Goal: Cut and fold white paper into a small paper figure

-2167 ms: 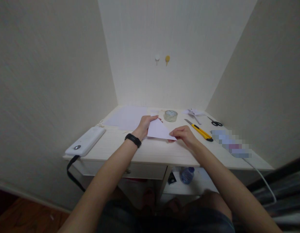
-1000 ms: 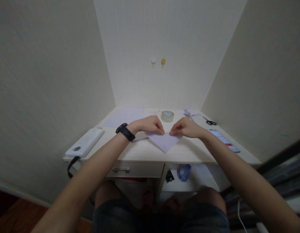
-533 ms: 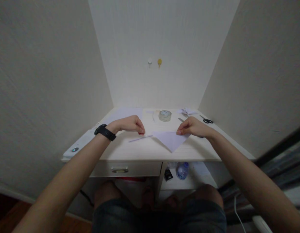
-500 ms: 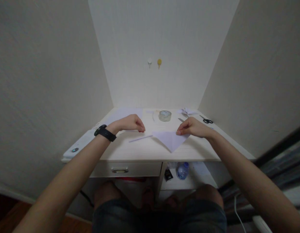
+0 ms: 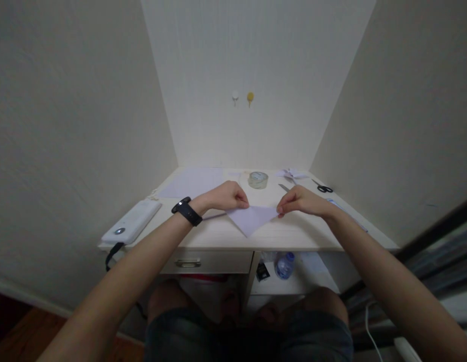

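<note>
Both hands now pinch the folded paper triangle (image 5: 251, 219) near the counter's (image 5: 294, 236) front edge: the left hand (image 5: 226, 196), away at a thin strip half a second ago, has returned to its left corner. Right hand (image 5: 299, 200) keeps fingertips closed on the right corner, so the fold work resumes; beyond lies a tape roll (image 5: 258, 179).

Matt paper on pale wood-grain worktop

The white folded paper triangle (image 5: 251, 219) looks smooth and matt; the pale wood-look worktop (image 5: 294, 236) shows faint grain; the clear tape roll (image 5: 258, 179) is glossy.
</note>
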A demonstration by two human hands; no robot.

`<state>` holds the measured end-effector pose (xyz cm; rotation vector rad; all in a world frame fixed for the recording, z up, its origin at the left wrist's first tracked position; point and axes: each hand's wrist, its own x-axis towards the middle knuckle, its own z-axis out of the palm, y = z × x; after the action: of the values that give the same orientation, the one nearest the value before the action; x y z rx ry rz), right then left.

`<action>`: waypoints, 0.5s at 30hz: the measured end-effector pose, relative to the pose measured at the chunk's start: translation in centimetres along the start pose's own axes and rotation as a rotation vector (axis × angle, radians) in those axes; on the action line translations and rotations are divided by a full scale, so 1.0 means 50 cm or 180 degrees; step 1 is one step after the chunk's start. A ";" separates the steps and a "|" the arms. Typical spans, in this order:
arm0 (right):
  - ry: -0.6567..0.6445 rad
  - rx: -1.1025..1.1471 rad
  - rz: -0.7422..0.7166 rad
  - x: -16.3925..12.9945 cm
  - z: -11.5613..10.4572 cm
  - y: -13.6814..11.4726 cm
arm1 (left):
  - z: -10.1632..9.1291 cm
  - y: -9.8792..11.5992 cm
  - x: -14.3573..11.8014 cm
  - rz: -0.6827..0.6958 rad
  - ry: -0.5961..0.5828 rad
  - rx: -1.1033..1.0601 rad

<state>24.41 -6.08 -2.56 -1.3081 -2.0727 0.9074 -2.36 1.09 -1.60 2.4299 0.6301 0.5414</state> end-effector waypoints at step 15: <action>0.0905 -0.1583 -0.0420 0.025 0.074 -0.028 | 0.016 0.038 0.001 0.0123 0.0228 0.0283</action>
<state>20.44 -6.32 -3.73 -1.4178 -2.1928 0.1311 -1.32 -0.62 -1.05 2.5199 0.6508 0.6309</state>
